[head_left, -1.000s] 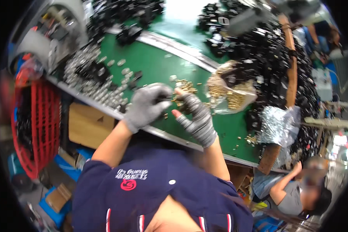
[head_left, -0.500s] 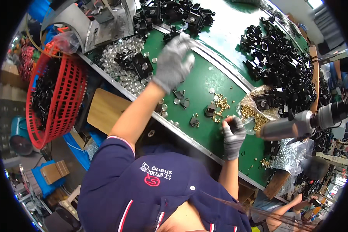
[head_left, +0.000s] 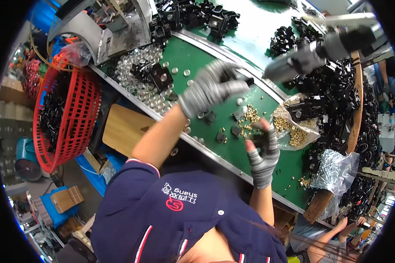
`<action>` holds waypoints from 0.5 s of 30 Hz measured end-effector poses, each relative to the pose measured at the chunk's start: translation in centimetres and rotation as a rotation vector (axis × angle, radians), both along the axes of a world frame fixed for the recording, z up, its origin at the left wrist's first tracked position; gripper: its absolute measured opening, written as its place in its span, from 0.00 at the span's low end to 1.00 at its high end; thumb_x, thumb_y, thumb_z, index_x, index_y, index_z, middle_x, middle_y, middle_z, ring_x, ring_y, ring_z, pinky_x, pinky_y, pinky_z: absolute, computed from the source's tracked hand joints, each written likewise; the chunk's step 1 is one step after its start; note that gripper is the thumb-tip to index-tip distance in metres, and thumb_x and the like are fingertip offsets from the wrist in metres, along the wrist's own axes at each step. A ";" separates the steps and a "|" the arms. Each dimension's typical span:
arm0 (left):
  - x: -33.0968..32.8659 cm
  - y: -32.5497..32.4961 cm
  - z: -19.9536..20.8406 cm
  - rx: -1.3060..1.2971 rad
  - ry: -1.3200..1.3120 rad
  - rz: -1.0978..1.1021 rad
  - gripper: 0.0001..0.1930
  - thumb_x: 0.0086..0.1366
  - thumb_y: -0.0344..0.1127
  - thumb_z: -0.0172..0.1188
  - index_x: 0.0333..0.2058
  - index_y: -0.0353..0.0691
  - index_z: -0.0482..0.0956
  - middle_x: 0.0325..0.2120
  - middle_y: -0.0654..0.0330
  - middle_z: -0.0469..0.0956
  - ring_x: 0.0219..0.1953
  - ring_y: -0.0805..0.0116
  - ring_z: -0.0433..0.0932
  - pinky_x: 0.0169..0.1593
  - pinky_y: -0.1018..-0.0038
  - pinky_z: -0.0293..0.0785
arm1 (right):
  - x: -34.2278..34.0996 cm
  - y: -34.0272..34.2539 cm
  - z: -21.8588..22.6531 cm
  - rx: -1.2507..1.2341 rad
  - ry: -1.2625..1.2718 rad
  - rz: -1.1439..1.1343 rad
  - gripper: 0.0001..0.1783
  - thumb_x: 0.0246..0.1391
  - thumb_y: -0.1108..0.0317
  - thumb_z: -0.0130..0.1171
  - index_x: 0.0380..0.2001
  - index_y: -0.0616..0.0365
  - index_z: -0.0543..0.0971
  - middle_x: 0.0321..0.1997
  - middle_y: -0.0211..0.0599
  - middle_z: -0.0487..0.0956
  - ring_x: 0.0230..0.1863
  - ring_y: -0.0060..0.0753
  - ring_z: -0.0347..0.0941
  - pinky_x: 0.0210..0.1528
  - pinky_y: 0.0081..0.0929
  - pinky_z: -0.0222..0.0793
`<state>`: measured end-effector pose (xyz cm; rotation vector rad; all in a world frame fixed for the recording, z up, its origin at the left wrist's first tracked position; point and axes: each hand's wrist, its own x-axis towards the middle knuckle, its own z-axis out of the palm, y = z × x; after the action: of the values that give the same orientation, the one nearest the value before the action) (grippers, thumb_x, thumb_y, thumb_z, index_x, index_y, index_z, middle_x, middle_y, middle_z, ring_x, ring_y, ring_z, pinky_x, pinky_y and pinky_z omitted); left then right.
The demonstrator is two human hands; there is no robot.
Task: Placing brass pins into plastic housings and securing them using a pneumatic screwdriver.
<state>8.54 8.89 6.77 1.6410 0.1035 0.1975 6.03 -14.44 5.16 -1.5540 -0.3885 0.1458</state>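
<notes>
Left hand (head_left: 208,90) grip looks closed on a black part (head_left: 249,81), over the green surface (head_left: 290,168) toward its far edge. Right hand (head_left: 263,161) just inside near edge, thumb and forefinger apart; can't tell if gripping anything. Brass fittings (head_left: 251,115) heaped mid-surface, probably for short reach. Vs 0.5 s ago: left hand closer to fittings, right fingers spread wider, grey cylindrical tool (head_left: 289,65) farther out.

In a crowded workshop, we look down on a green tabletop (head_left: 245,153) edged in metal, glare whitening the pale surface (head_left: 254,33) beyond its rail (head_left: 205,47). To our left, a tan board (head_left: 127,127) shows beside the tabletop's edge and a brown carton (head_left: 67,198) sits on blue sheeting (head_left: 48,205) near the grey floor (head_left: 69,173). Bright light (head_left: 385,201) glares at far right.
</notes>
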 end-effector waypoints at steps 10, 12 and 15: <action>-8.8 -8.5 0.2 0.218 -0.082 -0.242 0.31 0.60 0.39 0.66 0.60 0.34 0.70 0.54 0.48 0.73 0.47 0.55 0.78 0.56 0.64 0.72 | -1.1 -4.6 -0.1 -0.045 0.142 0.105 0.32 0.50 0.68 0.69 0.59 0.57 0.71 0.46 0.37 0.80 0.41 0.39 0.79 0.44 0.32 0.77; -9.8 -9.0 0.5 -0.057 0.041 -0.421 0.32 0.60 0.40 0.64 0.61 0.35 0.69 0.53 0.48 0.74 0.47 0.51 0.78 0.57 0.62 0.72 | -2.4 -5.7 -1.4 0.133 0.353 0.061 0.31 0.51 0.67 0.68 0.59 0.57 0.71 0.47 0.37 0.81 0.42 0.41 0.80 0.45 0.34 0.77; -8.3 -9.2 -1.6 0.479 -0.240 -0.464 0.33 0.58 0.38 0.64 0.62 0.36 0.69 0.51 0.51 0.76 0.46 0.52 0.78 0.55 0.61 0.72 | -4.3 -6.3 -3.2 0.587 0.897 -0.042 0.27 0.53 0.63 0.66 0.56 0.55 0.75 0.42 0.32 0.81 0.38 0.29 0.78 0.41 0.22 0.75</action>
<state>0.24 -0.28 5.17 2.0494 -0.5412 0.0621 1.69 -20.73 1.92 -0.7957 0.2984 0.6093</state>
